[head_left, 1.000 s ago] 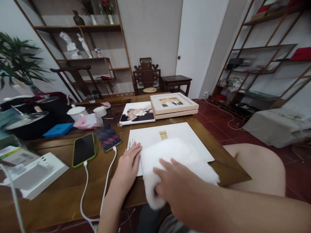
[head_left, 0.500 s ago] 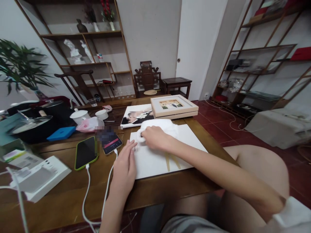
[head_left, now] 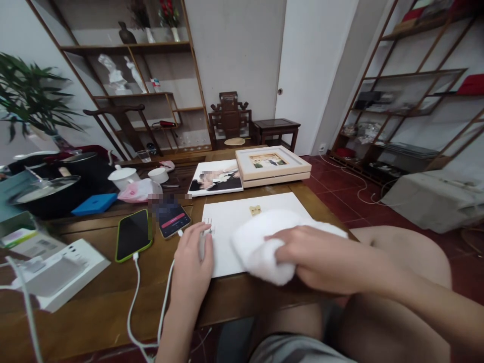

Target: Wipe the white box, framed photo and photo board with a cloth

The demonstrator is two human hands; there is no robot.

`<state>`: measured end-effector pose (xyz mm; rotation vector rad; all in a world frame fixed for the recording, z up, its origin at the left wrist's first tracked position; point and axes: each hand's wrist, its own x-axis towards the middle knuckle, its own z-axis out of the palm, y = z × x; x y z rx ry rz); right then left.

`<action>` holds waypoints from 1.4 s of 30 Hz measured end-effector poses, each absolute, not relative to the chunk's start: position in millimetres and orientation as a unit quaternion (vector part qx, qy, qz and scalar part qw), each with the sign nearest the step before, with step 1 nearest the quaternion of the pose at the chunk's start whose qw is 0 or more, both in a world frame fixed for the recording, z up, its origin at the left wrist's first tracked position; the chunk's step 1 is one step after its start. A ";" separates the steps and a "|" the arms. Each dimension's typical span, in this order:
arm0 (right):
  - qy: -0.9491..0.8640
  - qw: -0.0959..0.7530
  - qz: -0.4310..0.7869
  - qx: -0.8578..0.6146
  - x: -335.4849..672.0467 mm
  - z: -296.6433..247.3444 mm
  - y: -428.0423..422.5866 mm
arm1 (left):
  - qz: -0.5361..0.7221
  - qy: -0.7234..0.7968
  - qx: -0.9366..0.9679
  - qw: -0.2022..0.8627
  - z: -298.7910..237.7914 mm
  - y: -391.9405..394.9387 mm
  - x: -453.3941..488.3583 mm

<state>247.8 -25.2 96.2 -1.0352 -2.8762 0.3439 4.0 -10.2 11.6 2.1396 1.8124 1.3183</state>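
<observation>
A white board lies flat near the table's front edge, with a small tan cartoon animal head on it. My left hand rests on the board's left edge, fingers stretched out and holding nothing, beside some small dark print. Bunched in my right hand is a white cloth, which lies over the board's right half and front edge. The cloth hides much of the board, including the lower part of the drawing, and it covers some of my right fingertips.
Behind the board lie a photo panel and stacked wooden picture frames. To the left are a green-cased phone, another phone, white cables, a white box, a blue box, a lidded cup and pots.
My right hand has pulled the cloth from the board's upper middle toward me and to the right, uncovering the cartoon head. My left hand stays at the left edge.
</observation>
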 end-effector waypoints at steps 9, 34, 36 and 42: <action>-0.879 0.172 -0.074 -0.438 334.8 12.9 11.9 | 0.301 0.722 0.612 0.112 22.1 -18.3 11.6; -0.880 0.323 -0.043 -0.345 326.7 11.1 4.2 | 0.593 0.559 0.220 0.536 77.6 -33.3 -22.1; -0.886 0.323 -0.055 -0.327 311.3 24.1 -5.4 | 0.601 0.574 0.199 0.520 78.2 -36.5 -28.7; -0.910 0.260 0.023 -0.321 259.3 23.0 -22.5 | 0.603 0.597 0.278 0.450 70.1 -56.5 -46.5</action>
